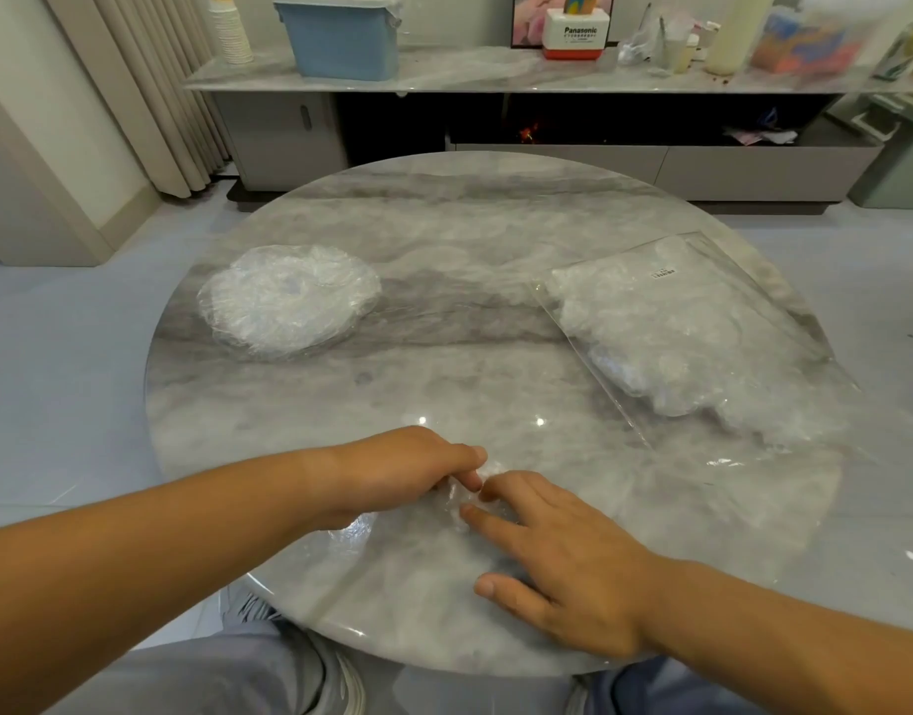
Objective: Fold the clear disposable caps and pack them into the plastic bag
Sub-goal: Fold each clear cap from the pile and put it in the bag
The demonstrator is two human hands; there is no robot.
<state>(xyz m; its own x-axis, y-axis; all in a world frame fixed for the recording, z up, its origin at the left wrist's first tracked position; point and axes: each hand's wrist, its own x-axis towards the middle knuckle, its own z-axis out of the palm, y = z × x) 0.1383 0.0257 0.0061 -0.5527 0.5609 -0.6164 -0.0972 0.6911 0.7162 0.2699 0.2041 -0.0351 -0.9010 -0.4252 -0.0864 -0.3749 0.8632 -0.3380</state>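
Folding under way at 6 o'clock on the round marble table (444, 209), just inside the near rim. Left hand (402, 472) curled, pinching one clear cap (446, 505) at its crumpled far end. Right hand (567, 554) flat, fingers (500, 526) straight and spread, pressing the same cap onto the marble. Film trailing toward 7 o'clock beneath the left wrist; long axis judged roughly 7 to 1, outline hard to trace against the stone. Plastic bag (712, 260) lying at 2 o'clock, well apart from both hands and nearer the right, with a wad of folded caps (650, 343) inside. Bag's long axis roughly 11 to 5, far side reaching the table's rim. Mouth judged to be at the near end, where film bulges out; not confirmed. Stack of unfolded caps (289, 301) at 10 o'clock, nearer the left hand. Bare marble between hands and bag, so open path toward 2 o'clock. Risk: near rim close under the right palm, slick film liable to slide off.
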